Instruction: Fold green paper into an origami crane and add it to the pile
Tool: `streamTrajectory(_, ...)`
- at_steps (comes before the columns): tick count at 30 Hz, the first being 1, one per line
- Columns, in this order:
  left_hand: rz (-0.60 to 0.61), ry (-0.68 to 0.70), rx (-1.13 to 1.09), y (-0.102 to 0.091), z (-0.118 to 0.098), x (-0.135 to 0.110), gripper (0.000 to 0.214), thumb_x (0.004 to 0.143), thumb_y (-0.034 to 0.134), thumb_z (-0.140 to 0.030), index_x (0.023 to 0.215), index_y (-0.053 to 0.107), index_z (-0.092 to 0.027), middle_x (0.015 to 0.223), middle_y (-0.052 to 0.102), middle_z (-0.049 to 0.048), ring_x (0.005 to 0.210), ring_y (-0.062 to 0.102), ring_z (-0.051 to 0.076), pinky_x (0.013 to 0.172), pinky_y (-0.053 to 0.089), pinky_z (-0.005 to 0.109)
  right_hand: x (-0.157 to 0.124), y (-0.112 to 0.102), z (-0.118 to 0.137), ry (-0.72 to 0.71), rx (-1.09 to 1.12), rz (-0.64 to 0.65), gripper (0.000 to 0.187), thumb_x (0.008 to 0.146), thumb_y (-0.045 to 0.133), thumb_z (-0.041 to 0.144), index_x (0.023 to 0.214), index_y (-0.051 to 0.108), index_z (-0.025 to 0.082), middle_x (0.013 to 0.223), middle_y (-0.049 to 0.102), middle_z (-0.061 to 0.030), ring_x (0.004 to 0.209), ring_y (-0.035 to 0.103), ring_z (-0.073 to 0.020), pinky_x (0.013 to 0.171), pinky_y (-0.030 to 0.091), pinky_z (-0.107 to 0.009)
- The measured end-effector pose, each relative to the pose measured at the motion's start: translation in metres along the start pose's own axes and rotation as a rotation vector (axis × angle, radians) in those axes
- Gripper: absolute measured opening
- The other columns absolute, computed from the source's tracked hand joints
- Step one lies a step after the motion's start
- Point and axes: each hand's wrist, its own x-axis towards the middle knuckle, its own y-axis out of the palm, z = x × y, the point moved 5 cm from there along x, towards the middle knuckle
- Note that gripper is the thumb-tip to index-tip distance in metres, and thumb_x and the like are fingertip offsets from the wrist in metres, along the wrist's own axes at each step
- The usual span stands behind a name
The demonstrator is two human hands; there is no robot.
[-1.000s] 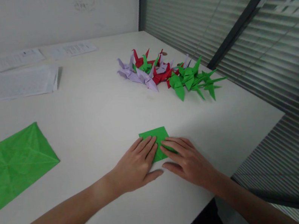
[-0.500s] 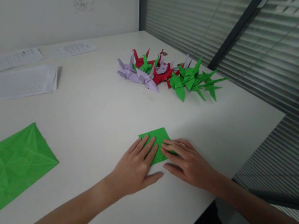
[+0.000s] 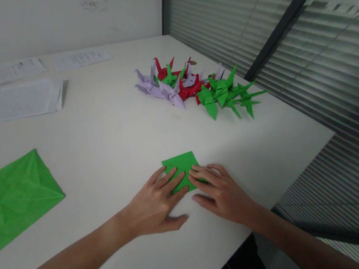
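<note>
A small folded green paper (image 3: 181, 164) lies flat near the front edge of the white table (image 3: 114, 136). My left hand (image 3: 155, 205) rests on its left part, fingers stretched out and pressing down. From the right, my right hand (image 3: 221, 191) lays its fingers flat on the paper's near right edge. The fingertips of both hands almost meet over the paper. Neither hand grips anything.
A pile of folded paper cranes (image 3: 192, 88), lilac, red and green, lies at the back right. A large creased green sheet (image 3: 8, 202) is at the left. Printed papers (image 3: 8, 101) lie at the far left. Slatted blinds (image 3: 304, 40) run along the right table edge.
Both hands have stayed on the folded green paper, their fingers sliding slightly over it. The view has shifted a little, moving everything a bit to the left.
</note>
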Motion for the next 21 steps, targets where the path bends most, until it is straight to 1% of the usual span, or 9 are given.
streamTrajectory(4, 0.019, -0.006, -0.021, 0.0025, 0.0012, -0.0014, 0.056, 0.086, 0.057, -0.047, 0.131, 0.056, -0.015, 0.139, 0.054, 0.0178, 0.134, 0.046, 0.036, 0.116, 0.028, 0.057, 0.0003, 0.0001, 0.0001, -0.005, 0.006, 0.002, 0.038, 0.093, 0.056, 0.032, 0.128, 0.059, 0.016, 0.122, 0.066, -0.0125, 0.127, 0.053, -0.0273, 0.104, 0.041, -0.050)
streamTrajectory(7, 0.025, 0.002, -0.042, 0.0021, 0.0011, -0.0019, 0.053, 0.086, 0.057, -0.045, 0.133, 0.056, -0.019, 0.142, 0.052, 0.0158, 0.135, 0.046, 0.035, 0.116, 0.028, 0.058, -0.0004, 0.0002, -0.0003, -0.020, 0.015, -0.013, 0.040, 0.093, 0.057, 0.032, 0.129, 0.059, 0.015, 0.122, 0.066, -0.0131, 0.128, 0.053, -0.0269, 0.105, 0.042, -0.048)
streamTrajectory(10, 0.030, -0.015, -0.053, 0.0002, 0.0010, -0.0022, 0.053, 0.085, 0.059, -0.044, 0.133, 0.056, -0.021, 0.144, 0.050, 0.0150, 0.135, 0.045, 0.035, 0.116, 0.027, 0.058, -0.0016, 0.0006, -0.0014, -0.028, 0.020, -0.032, 0.041, 0.093, 0.057, 0.031, 0.131, 0.058, 0.016, 0.123, 0.065, -0.0133, 0.129, 0.052, -0.0267, 0.104, 0.042, -0.048)
streamTrajectory(13, 0.014, -0.026, -0.062, -0.0025, 0.0013, -0.0024, 0.052, 0.086, 0.060, -0.045, 0.132, 0.057, -0.022, 0.143, 0.052, 0.0140, 0.135, 0.046, 0.033, 0.115, 0.029, 0.057, -0.0025, 0.0012, -0.0021, -0.032, 0.020, -0.030, 0.043, 0.093, 0.057, 0.031, 0.133, 0.057, 0.017, 0.124, 0.065, -0.0131, 0.129, 0.052, -0.0265, 0.105, 0.042, -0.048)
streamTrajectory(17, -0.027, -0.005, -0.051, -0.0052, 0.0010, -0.0021, 0.049, 0.089, 0.056, -0.047, 0.132, 0.057, -0.022, 0.142, 0.052, 0.0135, 0.136, 0.044, 0.032, 0.114, 0.031, 0.056, -0.0025, 0.0008, -0.0017, -0.034, 0.013, -0.023, 0.042, 0.092, 0.057, 0.031, 0.132, 0.057, 0.017, 0.125, 0.064, -0.0130, 0.129, 0.052, -0.0260, 0.105, 0.043, -0.047)
streamTrajectory(21, -0.030, -0.069, -0.005, -0.0031, 0.0035, -0.0021, 0.056, 0.092, 0.051, -0.052, 0.136, 0.053, -0.018, 0.141, 0.053, 0.0165, 0.133, 0.048, 0.033, 0.110, 0.037, 0.056, -0.0020, -0.0001, -0.0002, -0.041, 0.007, -0.043, 0.041, 0.092, 0.057, 0.030, 0.130, 0.058, 0.015, 0.123, 0.065, -0.0140, 0.128, 0.052, -0.0269, 0.104, 0.044, -0.048)
